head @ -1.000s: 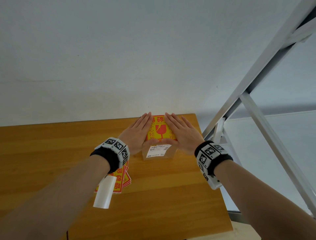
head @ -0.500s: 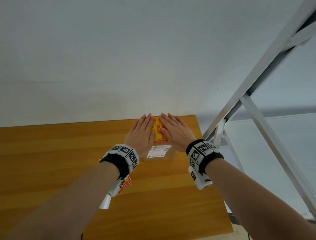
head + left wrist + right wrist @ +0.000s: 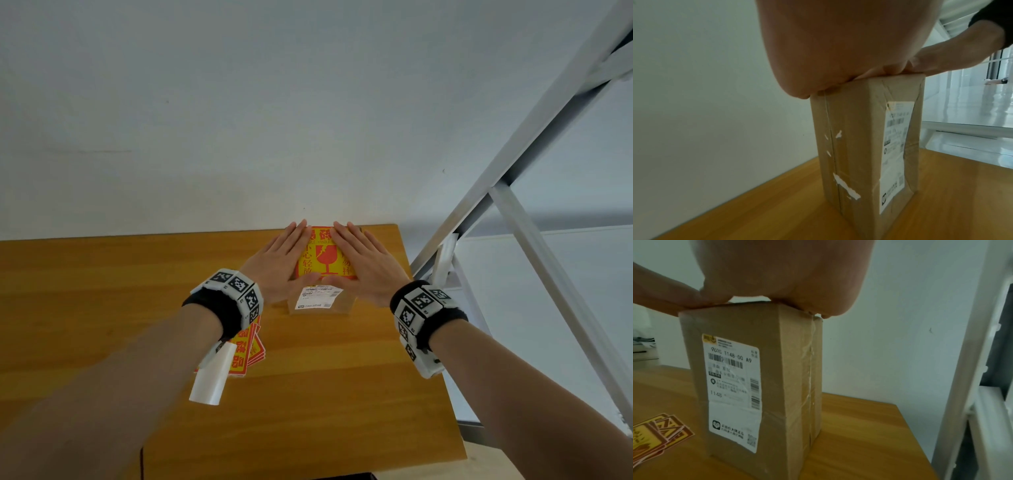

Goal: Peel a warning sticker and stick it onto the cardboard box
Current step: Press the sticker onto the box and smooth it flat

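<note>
both hands have slid apart again since half a second ago, when they nearly covered the label; now the middle of the warning sticker (image 3: 321, 256) shows between them, much as it did a second back. the left hand (image 3: 277, 262) and right hand (image 3: 363, 262) lie flat, fingers straight and together, palms down on the top face of the cardboard box (image 3: 756, 386), holding nothing, only pressing. the thumbs meet, or very nearly meet, along the near edge of the sticker.

the box stands upright on the wooden surface (image 3: 308, 394), near its far edge and close to the wall, its long axis vertical and its white shipping label (image 3: 731, 386) facing the person. the sticker lies on the top face, straight ahead, directly under and between the palms, its long side running away from the person. both hands are equally near it, one on each flank, so the smoothing stroke runs outward from the centre line to the left and right edges.

from the wrist views the heels of the palms overhang the box's top corners; whether the sticker's edges are fully down there i cannot tell, since the palms hide them. by my judgement the sticking is almost done and only a last press remains.

a stack of spare stickers (image 3: 245, 349) and a white backing strip (image 3: 210, 377) lie on the surface under the left forearm.
</note>
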Available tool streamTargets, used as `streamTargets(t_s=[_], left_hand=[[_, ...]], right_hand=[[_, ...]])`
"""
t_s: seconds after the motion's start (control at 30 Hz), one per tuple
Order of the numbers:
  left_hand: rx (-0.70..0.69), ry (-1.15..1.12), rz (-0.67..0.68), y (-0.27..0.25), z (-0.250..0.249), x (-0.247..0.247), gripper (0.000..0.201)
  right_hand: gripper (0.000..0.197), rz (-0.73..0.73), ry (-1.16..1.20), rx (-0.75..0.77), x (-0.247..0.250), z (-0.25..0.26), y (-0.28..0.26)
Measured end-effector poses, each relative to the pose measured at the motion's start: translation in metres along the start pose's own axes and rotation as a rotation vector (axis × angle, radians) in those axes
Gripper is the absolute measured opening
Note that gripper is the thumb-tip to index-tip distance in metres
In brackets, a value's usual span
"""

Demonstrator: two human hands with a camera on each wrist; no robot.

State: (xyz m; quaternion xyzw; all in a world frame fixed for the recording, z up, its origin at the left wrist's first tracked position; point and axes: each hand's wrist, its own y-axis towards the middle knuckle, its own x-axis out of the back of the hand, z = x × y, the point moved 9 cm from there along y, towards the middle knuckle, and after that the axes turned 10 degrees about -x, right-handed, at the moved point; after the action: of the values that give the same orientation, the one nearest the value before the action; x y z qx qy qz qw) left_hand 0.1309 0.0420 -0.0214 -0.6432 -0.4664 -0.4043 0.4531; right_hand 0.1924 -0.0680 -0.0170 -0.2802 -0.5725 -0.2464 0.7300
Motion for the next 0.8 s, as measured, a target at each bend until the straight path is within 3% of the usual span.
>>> streamTargets(t_s=[0.13,0.3,0.47,0.8], left_hand=[[0.003,0.023,-0.025,-0.0003,-0.0029,0.0004,0.093],[-0.022,0.045,0.026,-0.0003,-0.0033,0.0009,0.100],[-0.010,0.031,0.058,-0.0003,-0.0007,-0.0003,0.095],[-0.080,-0.016,-0.041,-0.0088,0.0012,-0.0041,0.084]], right_hand=[[0.098,-0.021,-0.007,-0.002,-0.0036,0.0011,-0.0003],[0.092,0.035,0.071,0.021,-0.0020,-0.0044,-0.0037],[0.088,0.054,0.051,0.039,-0.0009,-0.0031,-0.0036],[0.083,0.030,0.065,0.061,-0.0004,-0.0059,-0.0091]])
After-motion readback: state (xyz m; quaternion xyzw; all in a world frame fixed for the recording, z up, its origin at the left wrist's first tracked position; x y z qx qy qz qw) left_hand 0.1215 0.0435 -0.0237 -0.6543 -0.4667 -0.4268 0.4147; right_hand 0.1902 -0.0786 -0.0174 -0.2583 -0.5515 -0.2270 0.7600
